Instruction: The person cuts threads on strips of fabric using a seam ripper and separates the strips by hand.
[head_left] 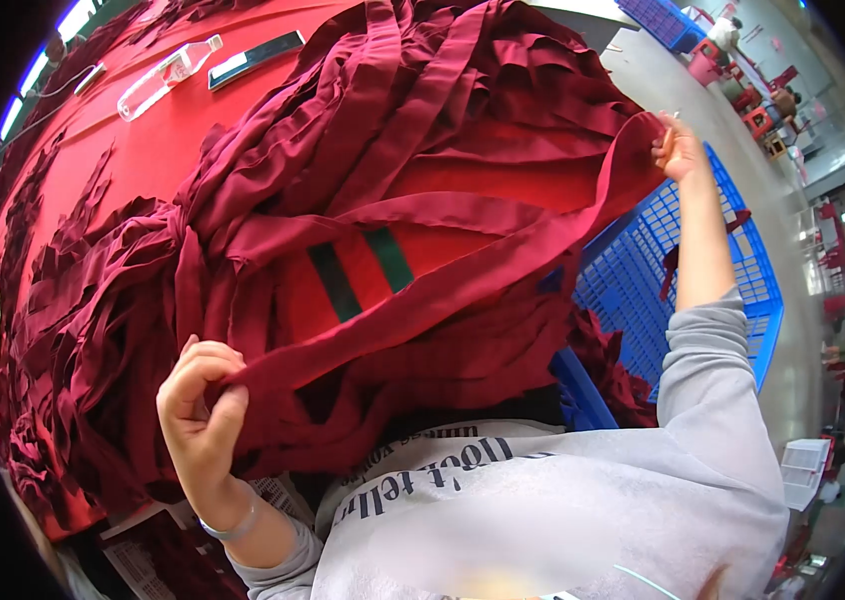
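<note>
A long dark red fabric strip point(463, 290) stretches diagonally between both hands, close to my body. At its lower end my left hand point(205, 405) pinches it between thumb and fingers, with a band around the wrist. My right hand point(681, 150) is raised at the far right, its fingers closed on the other end. Under and around the strip lies a large heap of similar dark red strips point(283, 150). Within the gap beneath it, two dark green stripes point(388, 258) show on a red surface.
A clear plastic bottle point(171, 78) and a phone point(256, 60) lie on the red table point(193, 25) at the upper left. To my right stands a blue plastic basket point(743, 285) with some dark red fabric. Other people and red stools are far off at the upper right.
</note>
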Tool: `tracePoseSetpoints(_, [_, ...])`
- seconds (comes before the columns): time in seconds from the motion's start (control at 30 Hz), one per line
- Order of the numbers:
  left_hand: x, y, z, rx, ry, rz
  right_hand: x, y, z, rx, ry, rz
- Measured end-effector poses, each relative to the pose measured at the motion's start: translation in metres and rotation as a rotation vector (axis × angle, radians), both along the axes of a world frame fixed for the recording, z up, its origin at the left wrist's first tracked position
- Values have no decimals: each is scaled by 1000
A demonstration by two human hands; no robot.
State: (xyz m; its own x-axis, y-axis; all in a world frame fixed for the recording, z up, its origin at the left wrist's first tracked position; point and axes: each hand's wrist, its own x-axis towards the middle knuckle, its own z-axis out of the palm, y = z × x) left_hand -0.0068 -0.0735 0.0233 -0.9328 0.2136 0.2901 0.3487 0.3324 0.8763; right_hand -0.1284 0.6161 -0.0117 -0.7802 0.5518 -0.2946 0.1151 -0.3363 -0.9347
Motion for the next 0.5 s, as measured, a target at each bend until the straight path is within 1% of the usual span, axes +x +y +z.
tracePoseSetpoints(0.07, [4, 9, 5, -238, -10, 43, -18, 28, -33, 374, -128, -68])
tracePoseSetpoints(0.13, [5, 16, 2, -323, 53, 93, -33, 29, -58, 919, -146, -332])
tracePoseSetpoints(0.17, [6, 17, 1, -343, 63, 108, -22, -18, -38, 1373, -363, -491])
tracePoseSetpoints(0.2, [6, 18, 0, -364, 73, 123, -17, -47, -22, 1340, -509, -435])
tracePoseSetpoints(0.27, [6, 20, -1, -390, 93, 144, -10, -74, -6, 1374, -625, -272])
tracePoseSetpoints(0.3, [6, 21, -1, -398, 90, 154, -13, -71, -11, 1470, -609, -254])
tracePoseSetpoints(0.4, [6, 23, 2, -437, 89, 181, -12, -48, -8, 1332, -612, -59])
tracePoseSetpoints(0.43, [6, 25, 3, -451, 90, 189, -14, -37, -18, 1401, -530, -127])
tracePoseSetpoints(0.5, [7, 26, 2, -502, 103, 220, -15, -20, -20, 1261, -486, -96])
